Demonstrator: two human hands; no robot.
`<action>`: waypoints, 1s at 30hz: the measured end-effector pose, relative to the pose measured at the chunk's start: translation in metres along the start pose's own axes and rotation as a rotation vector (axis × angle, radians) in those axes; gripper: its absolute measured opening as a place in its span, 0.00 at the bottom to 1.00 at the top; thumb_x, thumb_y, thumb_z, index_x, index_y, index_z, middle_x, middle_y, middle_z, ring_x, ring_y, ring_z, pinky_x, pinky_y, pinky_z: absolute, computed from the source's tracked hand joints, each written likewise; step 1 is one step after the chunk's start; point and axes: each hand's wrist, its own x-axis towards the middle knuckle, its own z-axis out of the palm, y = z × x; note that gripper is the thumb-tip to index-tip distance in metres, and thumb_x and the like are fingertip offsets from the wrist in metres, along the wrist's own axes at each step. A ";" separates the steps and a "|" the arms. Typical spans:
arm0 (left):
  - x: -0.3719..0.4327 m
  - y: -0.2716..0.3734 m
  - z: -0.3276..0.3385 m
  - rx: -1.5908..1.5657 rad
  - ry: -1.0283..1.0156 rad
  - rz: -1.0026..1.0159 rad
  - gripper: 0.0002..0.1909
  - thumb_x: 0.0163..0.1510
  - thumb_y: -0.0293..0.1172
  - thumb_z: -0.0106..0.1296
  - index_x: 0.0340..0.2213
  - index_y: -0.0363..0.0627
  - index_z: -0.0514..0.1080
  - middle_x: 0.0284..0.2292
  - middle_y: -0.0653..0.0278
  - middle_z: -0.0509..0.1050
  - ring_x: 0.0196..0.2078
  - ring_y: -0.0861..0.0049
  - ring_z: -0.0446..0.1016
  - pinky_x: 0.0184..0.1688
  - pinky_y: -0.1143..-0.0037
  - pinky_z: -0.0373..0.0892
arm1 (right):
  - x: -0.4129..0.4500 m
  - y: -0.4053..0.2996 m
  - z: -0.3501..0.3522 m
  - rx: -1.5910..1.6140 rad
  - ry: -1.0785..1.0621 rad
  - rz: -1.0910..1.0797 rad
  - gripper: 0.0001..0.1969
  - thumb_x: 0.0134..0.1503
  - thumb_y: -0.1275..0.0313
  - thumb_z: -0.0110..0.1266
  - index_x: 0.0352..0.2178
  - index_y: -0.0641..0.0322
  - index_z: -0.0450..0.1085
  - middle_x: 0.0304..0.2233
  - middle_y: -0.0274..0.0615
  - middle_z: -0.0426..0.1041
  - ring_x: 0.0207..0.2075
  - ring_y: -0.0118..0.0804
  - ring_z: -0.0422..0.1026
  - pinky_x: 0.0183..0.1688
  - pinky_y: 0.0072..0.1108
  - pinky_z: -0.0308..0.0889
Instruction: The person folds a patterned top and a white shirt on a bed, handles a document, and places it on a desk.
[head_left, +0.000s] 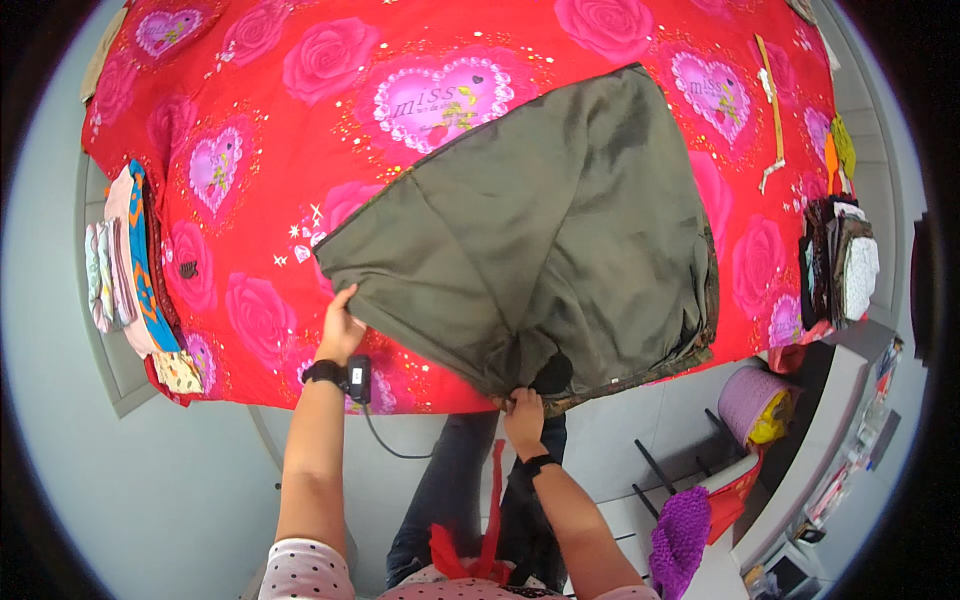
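A large olive-green garment (480, 247) lies spread on the red bedspread (270, 142), its smooth inner side apparently facing up. Patterned cloth shows along its lower and right edges, and a dark opening (553, 373) lies near the front. My left hand (343, 330) pinches the garment's left corner between thumb and fingers. At the bed's front edge, my right hand (524, 417) grips the lower hem, close to that opening. Creases run inward from both holds. The garment's underside is hidden.
Folded clothes (135, 255) are stacked at the left, and another pile (838, 259) stands at the right. A dark hair clip (187, 268) and a yellowish stick (770, 105) lie on the bedspread. By my left wrist is a black corded device (359, 379). A purple basket (752, 403) stands lower right.
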 end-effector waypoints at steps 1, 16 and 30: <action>-0.002 0.008 -0.001 -0.059 0.013 0.006 0.15 0.44 0.30 0.45 0.36 0.39 0.62 0.35 0.59 0.69 0.40 0.67 0.67 0.45 0.71 0.61 | -0.002 0.003 -0.007 0.184 0.086 -0.121 0.10 0.44 0.76 0.47 0.31 0.59 0.57 0.26 0.50 0.64 0.30 0.51 0.64 0.30 0.33 0.60; -0.031 0.029 0.194 0.375 -0.510 0.465 0.14 0.47 0.27 0.45 0.39 0.40 0.63 0.40 0.62 0.66 0.43 0.74 0.63 0.48 0.75 0.56 | 0.020 0.079 -0.133 0.807 0.332 0.240 0.09 0.47 0.72 0.49 0.31 0.63 0.64 0.22 0.39 0.68 0.24 0.27 0.64 0.27 0.18 0.60; -0.001 -0.047 0.035 1.432 0.491 0.566 0.15 0.43 0.34 0.43 0.22 0.30 0.67 0.21 0.42 0.68 0.28 0.53 0.69 0.31 0.67 0.63 | 0.029 0.161 -0.055 0.851 0.108 0.481 0.21 0.48 0.66 0.49 0.37 0.76 0.59 0.39 0.52 0.64 0.40 0.40 0.62 0.43 0.22 0.56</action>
